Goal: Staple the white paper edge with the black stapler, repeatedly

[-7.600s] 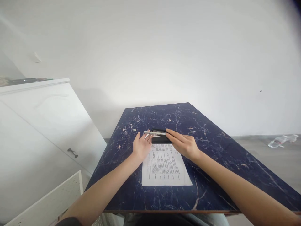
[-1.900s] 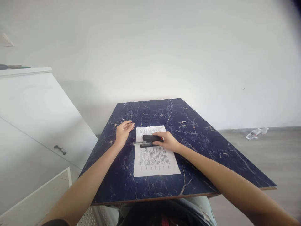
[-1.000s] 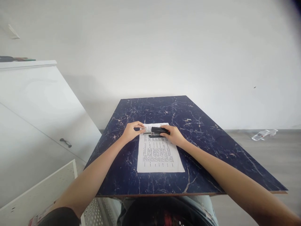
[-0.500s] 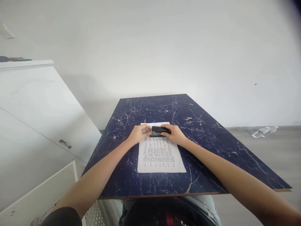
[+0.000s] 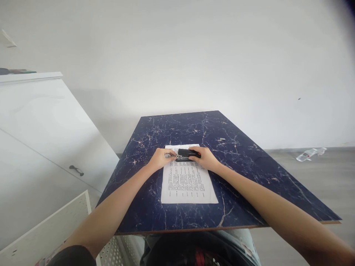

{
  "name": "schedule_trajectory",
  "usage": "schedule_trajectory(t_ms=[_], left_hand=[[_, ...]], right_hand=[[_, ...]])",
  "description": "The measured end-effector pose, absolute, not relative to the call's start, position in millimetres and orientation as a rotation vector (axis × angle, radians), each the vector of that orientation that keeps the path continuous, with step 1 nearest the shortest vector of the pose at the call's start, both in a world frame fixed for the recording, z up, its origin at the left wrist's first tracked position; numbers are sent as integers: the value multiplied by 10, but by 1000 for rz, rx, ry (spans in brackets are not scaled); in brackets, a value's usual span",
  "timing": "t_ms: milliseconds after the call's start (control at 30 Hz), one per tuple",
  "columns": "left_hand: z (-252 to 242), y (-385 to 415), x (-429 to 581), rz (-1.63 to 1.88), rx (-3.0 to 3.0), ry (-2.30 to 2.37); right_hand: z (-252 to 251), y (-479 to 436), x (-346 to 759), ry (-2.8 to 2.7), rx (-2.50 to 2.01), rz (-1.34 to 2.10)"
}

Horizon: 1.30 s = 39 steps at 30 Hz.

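Left hand, right hand, both tight around black stapler on printed sheet.

"What colour is the top?"

"The rectangular marble-look table is deep navy, crossed by thin white veins, with a brown line along its near edge."

"And on it?"

"A white printed sheet of paper with rows of fine black text, and a black plastic stapler with a silvery metal strip underneath."

"Around it?"

"The plain painted wall is white. The tall white cabinet has one dark handle. The white perforated panel is dotted with small holes. The smooth floor is grey, and the clear plastic bottle is colourless."
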<state>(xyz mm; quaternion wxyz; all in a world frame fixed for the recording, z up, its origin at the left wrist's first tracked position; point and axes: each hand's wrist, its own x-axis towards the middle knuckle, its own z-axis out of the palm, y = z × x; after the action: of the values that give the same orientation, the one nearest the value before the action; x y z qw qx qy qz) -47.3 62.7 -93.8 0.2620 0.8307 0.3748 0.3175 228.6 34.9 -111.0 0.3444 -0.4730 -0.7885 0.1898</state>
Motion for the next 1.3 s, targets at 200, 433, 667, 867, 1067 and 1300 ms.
schedule_trajectory(t_ms=[200,433,667,867,1067,1300], left_hand=[[-969,638,-478,855,2228,1015],[-996,687,-558,830,2295,951],[-1003,713,-579,783,2358,854],[-939,834,-807,808,2286,958],[-1006,911,-853,831,2248,928],[-1058,865,-667,954,2286,977]], right_hand=[[-1109,347,2291,-2055,-1232,469],[-1125,362,2298,-2056,-1224,475],[-1129,362,2297,-2042,-1213,492],[-1082,349,2303,-2063,-1236,504],[-1053,340,2304,-2068,-1258,522],[-1102,367,2317,-2054,-1268,514]])
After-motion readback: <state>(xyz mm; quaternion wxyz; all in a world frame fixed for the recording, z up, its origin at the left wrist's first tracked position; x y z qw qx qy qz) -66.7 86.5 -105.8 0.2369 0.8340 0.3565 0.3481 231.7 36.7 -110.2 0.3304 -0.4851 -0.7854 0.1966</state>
